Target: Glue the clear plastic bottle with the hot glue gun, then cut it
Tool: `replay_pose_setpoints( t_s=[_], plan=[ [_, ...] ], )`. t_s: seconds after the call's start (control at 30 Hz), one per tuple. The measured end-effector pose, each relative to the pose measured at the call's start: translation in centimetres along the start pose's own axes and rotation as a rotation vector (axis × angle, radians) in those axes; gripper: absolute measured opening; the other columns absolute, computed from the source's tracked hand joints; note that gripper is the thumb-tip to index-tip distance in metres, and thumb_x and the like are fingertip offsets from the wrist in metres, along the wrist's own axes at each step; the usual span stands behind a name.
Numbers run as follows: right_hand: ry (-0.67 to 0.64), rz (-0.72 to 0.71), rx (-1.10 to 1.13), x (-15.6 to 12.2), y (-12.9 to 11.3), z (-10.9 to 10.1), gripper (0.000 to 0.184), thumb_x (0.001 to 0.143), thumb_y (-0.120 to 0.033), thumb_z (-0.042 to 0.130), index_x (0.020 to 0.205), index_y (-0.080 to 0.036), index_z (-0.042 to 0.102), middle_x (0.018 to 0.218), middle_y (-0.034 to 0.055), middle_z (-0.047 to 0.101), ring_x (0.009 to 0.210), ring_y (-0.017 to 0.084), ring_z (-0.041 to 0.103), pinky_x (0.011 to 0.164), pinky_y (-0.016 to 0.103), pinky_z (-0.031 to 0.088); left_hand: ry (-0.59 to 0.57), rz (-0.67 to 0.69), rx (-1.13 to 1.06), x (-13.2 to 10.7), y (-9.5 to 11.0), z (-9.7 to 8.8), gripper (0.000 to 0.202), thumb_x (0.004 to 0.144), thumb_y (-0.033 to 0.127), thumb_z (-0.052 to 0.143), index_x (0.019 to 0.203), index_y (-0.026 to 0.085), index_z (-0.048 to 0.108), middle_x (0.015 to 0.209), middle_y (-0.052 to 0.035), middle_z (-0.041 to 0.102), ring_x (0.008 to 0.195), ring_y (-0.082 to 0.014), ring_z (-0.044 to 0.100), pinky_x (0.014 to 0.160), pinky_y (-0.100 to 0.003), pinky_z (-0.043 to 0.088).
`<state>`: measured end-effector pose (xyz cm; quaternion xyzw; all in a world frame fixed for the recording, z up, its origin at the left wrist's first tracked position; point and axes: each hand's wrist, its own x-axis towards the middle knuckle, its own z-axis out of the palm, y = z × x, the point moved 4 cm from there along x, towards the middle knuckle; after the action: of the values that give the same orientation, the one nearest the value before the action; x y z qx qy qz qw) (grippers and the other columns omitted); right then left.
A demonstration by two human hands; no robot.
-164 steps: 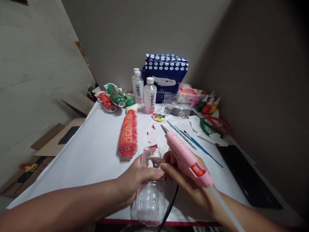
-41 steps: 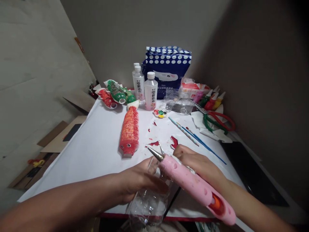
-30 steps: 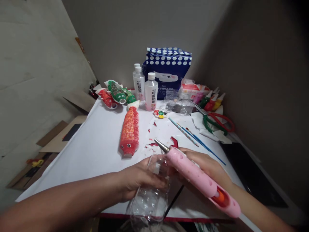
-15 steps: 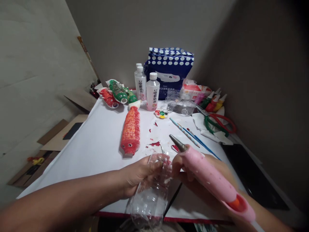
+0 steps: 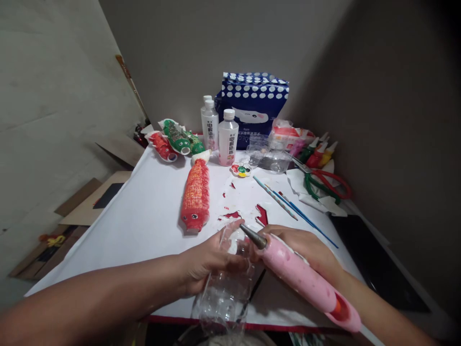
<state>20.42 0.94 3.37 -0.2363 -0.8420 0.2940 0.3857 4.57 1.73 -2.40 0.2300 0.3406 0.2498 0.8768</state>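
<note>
My left hand (image 5: 212,257) is wrapped round a clear plastic bottle (image 5: 225,300), cut at its far end, near the table's front edge. In my right hand (image 5: 302,242) is a pink hot glue gun (image 5: 297,278), its metal nozzle pointing left over the bottle's far end, close to my left fingers. Whether the nozzle touches the plastic I cannot tell. A whitish patch shows on the bottle by my fingers. Beyond my left hand lies a red and orange painted fish (image 5: 195,197) with small eyes.
Painted fish (image 5: 175,136), labelled bottles (image 5: 228,142) and a blue bag (image 5: 255,108) stand at the back. Brushes (image 5: 298,211), a paint palette (image 5: 240,169), red scraps (image 5: 261,215), scissors (image 5: 326,182) and a black panel (image 5: 374,264) lie to the right.
The glue gun has moved left and slightly down, bringing its nozzle over the bottle's far end. The bottle has turned a little in my left hand, and the fingers have shifted.
</note>
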Motion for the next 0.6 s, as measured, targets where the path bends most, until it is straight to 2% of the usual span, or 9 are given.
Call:
replay_pose_setpoints(
  t_s=[0.07,0.13,0.27,0.37,0.5,0.6],
  plan=[
    [0.021,-0.097,0.049,0.4,-0.5,-0.4,0.026,0.103,-0.036,0.042,0.087,-0.021,0.057,0.075,0.0048,0.064,0.077,0.018,0.066,0.075,0.028,0.056,0.037,-0.013,0.016,-0.1,0.0,0.0,0.122,0.047,0.009,0.09,0.149,0.03,0.025,0.106,-0.0026,0.066,0.071,-0.0158,0.068,0.069,-0.028,0.051],
    [0.039,-0.126,0.085,0.5,-0.6,-0.5,0.022,0.102,-0.031,0.044,0.092,-0.021,0.06,0.076,0.0053,0.065,0.078,0.018,0.067,0.076,0.028,0.056,0.031,-0.01,0.041,-0.2,0.1,0.1,0.128,0.044,0.012,0.093,0.15,0.03,0.022,0.106,-0.0034,0.066,0.069,-0.016,0.067,0.069,-0.031,0.052],
    [0.083,-0.047,0.143,-0.3,0.4,-0.3,0.035,0.102,-0.045,0.041,0.089,-0.021,0.063,0.076,0.0065,0.066,0.075,0.019,0.066,0.07,0.029,0.055,0.018,0.02,0.02,-0.3,0.3,0.3,0.136,0.037,0.021,0.098,0.15,0.026,0.022,0.103,-0.0048,0.066,0.075,-0.0183,0.067,0.071,-0.03,0.052],
    [0.048,0.048,0.146,-1.0,1.5,0.2,0.04,0.101,-0.049,0.039,0.081,-0.022,0.061,0.075,0.0055,0.064,0.072,0.019,0.065,0.067,0.029,0.054,0.018,0.047,0.001,-0.2,0.3,0.2,0.138,0.038,0.026,0.099,0.151,0.026,0.02,0.108,-0.0064,0.065,0.082,-0.021,0.069,0.073,-0.031,0.052],
    [0.067,-0.011,0.157,-1.1,1.6,0.4,0.032,0.1,-0.045,0.045,0.082,-0.023,0.059,0.078,0.0063,0.066,0.078,0.02,0.066,0.07,0.03,0.053,0.031,0.065,0.031,0.0,0.0,0.0,0.131,0.047,0.018,0.095,0.152,0.03,0.017,0.11,-0.0054,0.065,0.088,-0.0213,0.069,0.073,-0.029,0.05],
    [0.06,-0.073,0.152,-0.7,0.8,0.2,0.027,0.101,-0.04,0.046,0.091,-0.021,0.061,0.081,0.0079,0.067,0.085,0.021,0.067,0.076,0.031,0.054,0.037,0.067,0.036,0.0,0.0,0.0,0.132,0.047,0.015,0.094,0.152,0.031,0.017,0.111,-0.0042,0.064,0.091,-0.0213,0.068,0.076,-0.03,0.051]
  ],
)
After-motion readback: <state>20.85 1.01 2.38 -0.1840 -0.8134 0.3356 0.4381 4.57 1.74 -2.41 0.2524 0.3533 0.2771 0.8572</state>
